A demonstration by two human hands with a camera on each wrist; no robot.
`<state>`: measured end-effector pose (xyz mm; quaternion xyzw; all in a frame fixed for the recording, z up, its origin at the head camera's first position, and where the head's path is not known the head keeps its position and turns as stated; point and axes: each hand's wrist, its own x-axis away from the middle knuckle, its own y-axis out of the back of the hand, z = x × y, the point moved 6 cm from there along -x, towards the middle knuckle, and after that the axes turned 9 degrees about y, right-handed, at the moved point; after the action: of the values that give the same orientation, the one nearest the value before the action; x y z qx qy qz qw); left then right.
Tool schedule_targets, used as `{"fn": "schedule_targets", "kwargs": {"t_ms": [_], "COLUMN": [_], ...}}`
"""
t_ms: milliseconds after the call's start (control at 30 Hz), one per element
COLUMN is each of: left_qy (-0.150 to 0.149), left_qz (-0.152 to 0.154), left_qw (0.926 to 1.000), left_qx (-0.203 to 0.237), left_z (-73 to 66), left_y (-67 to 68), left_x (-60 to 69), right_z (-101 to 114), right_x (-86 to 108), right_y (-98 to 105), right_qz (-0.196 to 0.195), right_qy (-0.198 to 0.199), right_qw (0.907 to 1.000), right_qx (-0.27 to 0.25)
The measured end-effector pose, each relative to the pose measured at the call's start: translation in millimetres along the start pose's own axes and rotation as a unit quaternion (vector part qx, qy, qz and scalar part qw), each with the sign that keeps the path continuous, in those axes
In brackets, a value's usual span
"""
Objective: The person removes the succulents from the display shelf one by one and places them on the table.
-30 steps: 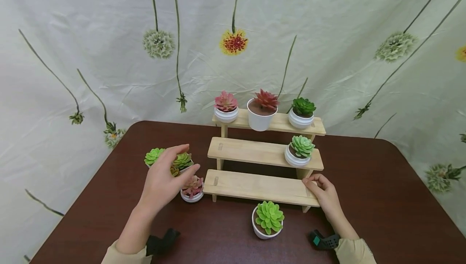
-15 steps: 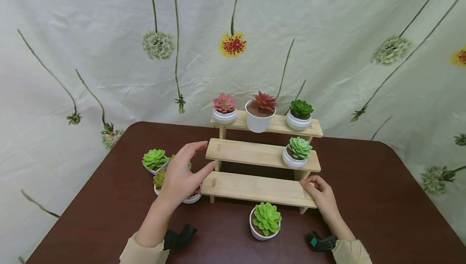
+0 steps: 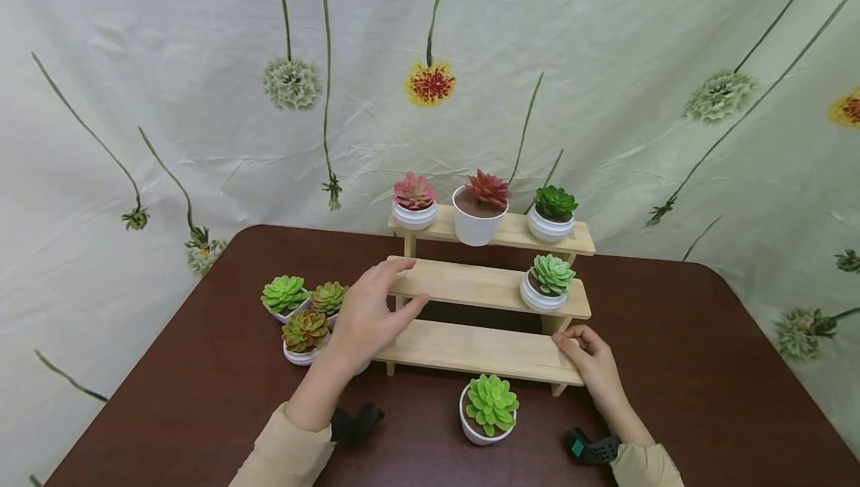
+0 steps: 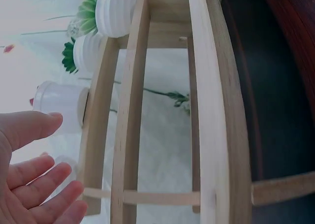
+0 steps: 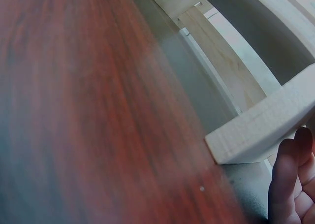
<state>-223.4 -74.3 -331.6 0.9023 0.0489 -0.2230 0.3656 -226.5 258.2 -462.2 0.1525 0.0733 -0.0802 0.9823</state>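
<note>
My left hand hovers with nothing in it before the left end of a three-tier wooden plant stand. Its thumb and fingers are spread apart, and the left wrist view shows the bare palm side. At the stand's right end, my right hand holds the lowest shelf, thumb and forefinger at its edge; in the right wrist view its curled fingers lie by the stand's leg. A pale green potted succulent sits on the middle shelf's right. A bright green potted succulent stands in front.
On the top shelf are a pink succulent, a red one in a taller pot and a dark green one. Several potted succulents, including an orange-green one, cluster left of the stand, one mostly hidden by my left arm. A flowered cloth hangs behind.
My left hand has moved right, from over the potted succulents on the left to the stand's left end, fingers still spread. My right hand keeps its place on the lowest shelf.
</note>
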Motion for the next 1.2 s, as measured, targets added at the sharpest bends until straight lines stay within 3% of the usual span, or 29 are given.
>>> {"fn": "schedule_targets", "kwargs": {"t_ms": [167, 400, 633, 767, 900, 1033, 1200], "left_qy": [-0.007, -0.005, -0.013, -0.020, -0.008, 0.020, 0.056], "left_qz": [0.022, 0.062, 0.076, 0.092, 0.119, 0.145, 0.179], "left_qw": [0.9997, 0.9978, 0.9966, 0.9955, 0.9901, 0.9788, 0.9584], "left_qx": [-0.013, -0.021, -0.031, 0.005, 0.073, 0.143, 0.215], "left_z": [-5.0, 0.7, -0.9, -7.7, -12.4, -14.1, -16.2], "left_y": [-10.6, -30.8, -44.7, -53.2, -62.9, -71.8, -82.0], "left_x": [-6.8, -15.6, -18.8, -21.6, -25.7, -31.5, -37.9], "right_z": [-1.5, -1.0, 0.8, 0.9, 1.4, 1.4, 0.6], "right_x": [-0.4, 0.3, -0.1, -0.7, -0.6, -0.4, -0.3], "right_y": [0.0, -0.6, -0.9, -0.9, -1.7, -1.8, -0.4], "right_qz": [0.000, 0.001, 0.000, 0.000, 0.002, 0.002, 0.000], "right_qy": [-0.004, 0.001, 0.001, 0.000, 0.001, 0.003, 0.001], "right_qw": [1.0000, 1.0000, 1.0000, 1.0000, 0.9999, 0.9999, 1.0000], "right_qx": [0.002, -0.001, -0.002, -0.007, -0.012, -0.010, -0.009]}}
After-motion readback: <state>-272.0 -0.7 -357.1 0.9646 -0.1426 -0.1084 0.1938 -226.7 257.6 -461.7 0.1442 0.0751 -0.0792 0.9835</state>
